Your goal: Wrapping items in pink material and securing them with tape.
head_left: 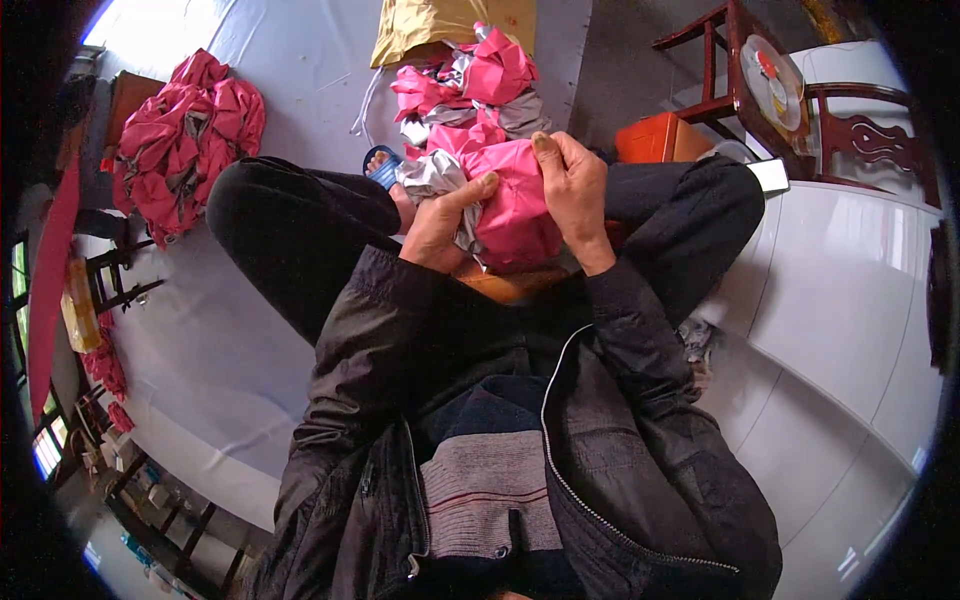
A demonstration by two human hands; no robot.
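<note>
Between my knees I hold up a piece of pink fabric [515,205] with a silver-grey side. My left hand [440,225] pinches its left edge, thumb on top, where grey cloth bunches up. At the upper right edge my right hand [575,190] grips the same piece between thumb and curled fingers. The pink part is stretched between both hands. Just beyond, a heap of pink and silver-grey fabric [500,75] trails toward me from a yellow sack [415,35]. Whether the held piece joins that heap I cannot tell.
A large pink fabric pile [190,140] lies at the left. On the right are an orange box [655,138], a dark red wooden chair [875,140] and a clear round reel [772,80]. A blue slipper [383,172] is on a foot near my hands.
</note>
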